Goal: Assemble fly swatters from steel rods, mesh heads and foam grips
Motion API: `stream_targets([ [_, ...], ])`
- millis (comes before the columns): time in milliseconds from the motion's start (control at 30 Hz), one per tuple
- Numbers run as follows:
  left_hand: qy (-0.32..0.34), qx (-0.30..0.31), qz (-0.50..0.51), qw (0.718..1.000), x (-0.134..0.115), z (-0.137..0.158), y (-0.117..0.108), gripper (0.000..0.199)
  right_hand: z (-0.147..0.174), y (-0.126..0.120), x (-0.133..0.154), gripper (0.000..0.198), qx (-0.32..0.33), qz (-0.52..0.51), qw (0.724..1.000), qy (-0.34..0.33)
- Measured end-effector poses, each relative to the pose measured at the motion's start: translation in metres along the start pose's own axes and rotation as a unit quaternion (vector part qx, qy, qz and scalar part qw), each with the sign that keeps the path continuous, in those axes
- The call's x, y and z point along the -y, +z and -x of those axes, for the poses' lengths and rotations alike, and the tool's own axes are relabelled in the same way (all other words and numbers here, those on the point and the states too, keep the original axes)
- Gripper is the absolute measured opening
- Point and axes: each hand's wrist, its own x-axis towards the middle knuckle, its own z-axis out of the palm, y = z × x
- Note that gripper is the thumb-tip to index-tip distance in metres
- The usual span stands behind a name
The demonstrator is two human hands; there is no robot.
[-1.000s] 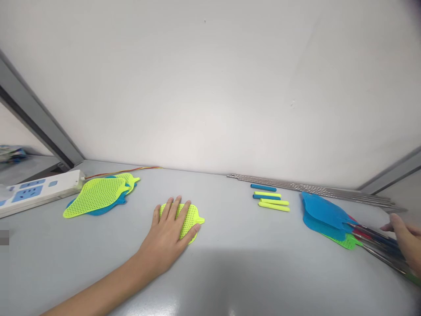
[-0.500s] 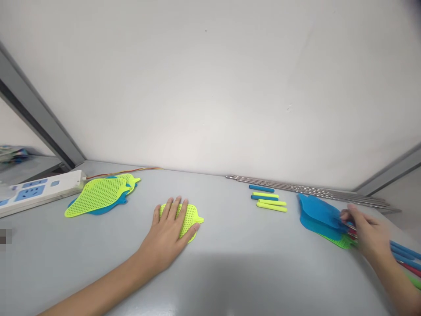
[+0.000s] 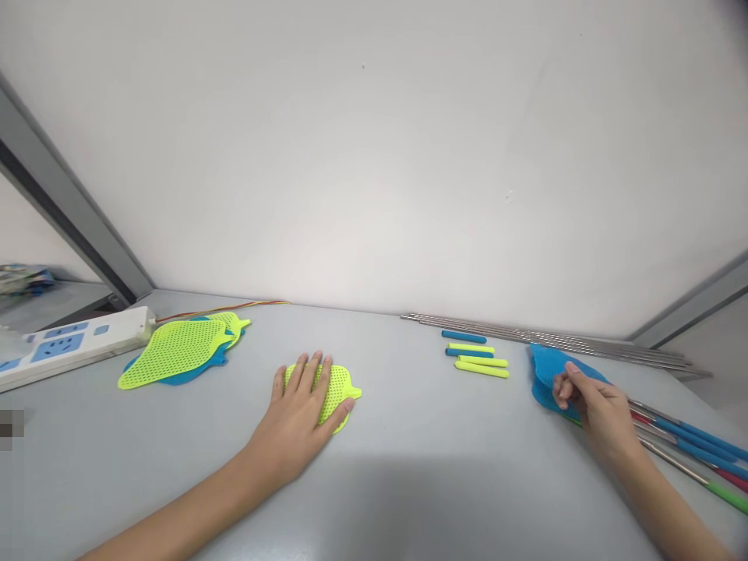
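Note:
My left hand (image 3: 299, 413) lies flat with spread fingers on a yellow-green fly swatter head (image 3: 339, 396), covering much of its perforated face. The head's short neck points right. My right hand (image 3: 599, 409) is raised just over the blue fly swatter heads (image 3: 546, 374) at the right, its fingers loosely curled with nothing visible in them. Metal shafts with blue grips (image 3: 701, 440), a red grip (image 3: 732, 477) and a green grip (image 3: 725, 494) run from that stack towards the right edge. Between my hands lie several blue and yellow-green grip sleeves (image 3: 482, 372).
Loose yellow-green swatter heads (image 3: 181, 347) overlap a blue head (image 3: 195, 372) at the left. Beside them is a white power strip (image 3: 111, 331) with a red-yellow cord (image 3: 234, 305). Thin metal rods (image 3: 526, 335) lie along the wall at the back right.
My right hand has let go of the swatter and moved left, above the blue heads. The upper blue swatter now lies down on the stack. My left hand stays in place.

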Motion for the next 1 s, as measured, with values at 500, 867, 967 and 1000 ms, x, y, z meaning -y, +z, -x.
stream_targets([
  [500, 0.001, -0.001, 0.017, 1.0, 0.0, 0.0, -0.003, 0.062, 0.019, 0.034, 0.001, 0.04, 0.129, 0.063, 0.989, 0.043],
  [867, 0.012, -0.002, -0.001, 1.0, 0.004, -0.003, 0.001, 0.062, 0.018, 0.038, 0.005, 0.042, 0.133, 0.07, 0.987, 0.048],
  [967, 0.009, -0.001, -0.001, 1.0, 0.004, -0.003, 0.002, 0.063, 0.014, 0.037, 0.007, 0.042, 0.135, 0.051, 0.987, 0.071],
  [1000, 0.008, -0.002, 0.0, 1.0, 0.004, -0.003, 0.002, 0.063, 0.011, 0.037, 0.009, 0.042, 0.133, 0.048, 0.987, 0.077],
])
